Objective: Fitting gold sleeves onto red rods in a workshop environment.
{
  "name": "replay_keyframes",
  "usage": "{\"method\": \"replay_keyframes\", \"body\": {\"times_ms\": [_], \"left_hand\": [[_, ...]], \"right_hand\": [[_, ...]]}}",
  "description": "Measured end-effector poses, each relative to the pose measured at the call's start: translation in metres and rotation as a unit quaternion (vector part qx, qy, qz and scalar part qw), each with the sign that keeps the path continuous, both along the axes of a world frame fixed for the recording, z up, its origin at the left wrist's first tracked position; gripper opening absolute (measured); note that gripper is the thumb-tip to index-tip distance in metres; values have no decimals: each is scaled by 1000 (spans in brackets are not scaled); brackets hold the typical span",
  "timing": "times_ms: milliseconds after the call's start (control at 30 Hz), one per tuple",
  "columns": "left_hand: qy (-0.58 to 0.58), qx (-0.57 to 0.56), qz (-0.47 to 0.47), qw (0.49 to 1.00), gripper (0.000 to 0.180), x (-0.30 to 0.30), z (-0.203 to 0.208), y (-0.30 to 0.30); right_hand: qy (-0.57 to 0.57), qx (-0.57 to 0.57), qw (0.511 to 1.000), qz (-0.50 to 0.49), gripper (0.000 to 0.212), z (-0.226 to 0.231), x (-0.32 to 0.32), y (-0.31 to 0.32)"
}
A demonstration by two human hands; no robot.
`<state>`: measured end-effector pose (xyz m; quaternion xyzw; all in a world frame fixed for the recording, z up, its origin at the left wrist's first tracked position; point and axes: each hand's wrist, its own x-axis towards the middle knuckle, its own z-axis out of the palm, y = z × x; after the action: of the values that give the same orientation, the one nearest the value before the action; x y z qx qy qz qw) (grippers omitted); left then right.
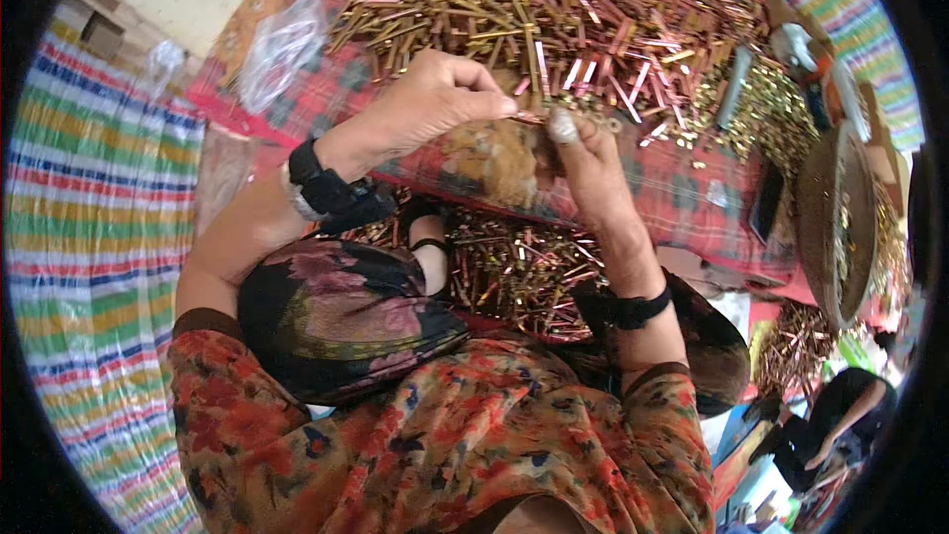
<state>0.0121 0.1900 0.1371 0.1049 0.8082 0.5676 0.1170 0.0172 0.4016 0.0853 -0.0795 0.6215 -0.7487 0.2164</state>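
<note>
Left hand (435, 99), centre of the frame, just above middle: fingers curled together, tips pinched against a small brass-coloured piece (534, 117) at the meeting point of both hands; a black wristband on its wrist; right hand (585, 160), just right of centre: fingers drawn together, thumb raised, tip touching the same small piece from below and right; whether the piece is one part or several cannot be told; a black band on this wrist too

Small piece: lies between the two sets of fingertips, at the near edge of the heap

Heap of metal pins (554, 10), upper centre: copper and brass tones, slim rods lying crosswise, directly beyond the fingertips and touching them at its near edge; rests on a red patterned cloth (682, 198) spreading from upper left to right of centre

Second lot of pins (514, 272), centre, below the hands, in the lap between the forearms

Clear plastic bag (282, 44), upper left, on the cloth, well apart from the left hand

Round shallow tray (835, 218), right edge, tilted, small brass parts about it

Striped woven mat (89, 227), left side, under everything
</note>
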Motion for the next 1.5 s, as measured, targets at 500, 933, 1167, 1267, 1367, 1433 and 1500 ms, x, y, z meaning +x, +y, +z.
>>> {"method": "replay_keyframes", "body": {"times_ms": [500,933,1167,1267,1367,1433,1500], "left_hand": [[-89,153,69,982,16,5,-40,-28],[-122,188,110,968,17,9,-49,-37],[-112,189,96,971,15,16,-52,-46],[-103,146,64,982,18,20,-59,-56],[-68,23,-108,992,20,24,-61,-84],[-167,-83,-200,962,22,28,-56,-110],[-148,-177,-145,962,24,28,-63,-120]], "right_hand": [[344,268,899,-35,44,-19,-16,-32],[420,277,862,-62,23,-27,-13,-46],[480,255,835,-86,30,-29,-10,-62],[-17,185,980,77,45,-24,-13,-58],[123,321,925,163,47,-28,-14,-51],[196,393,881,176,37,-29,-21,-44],[241,409,875,89,32,-40,-35,-35]]}}
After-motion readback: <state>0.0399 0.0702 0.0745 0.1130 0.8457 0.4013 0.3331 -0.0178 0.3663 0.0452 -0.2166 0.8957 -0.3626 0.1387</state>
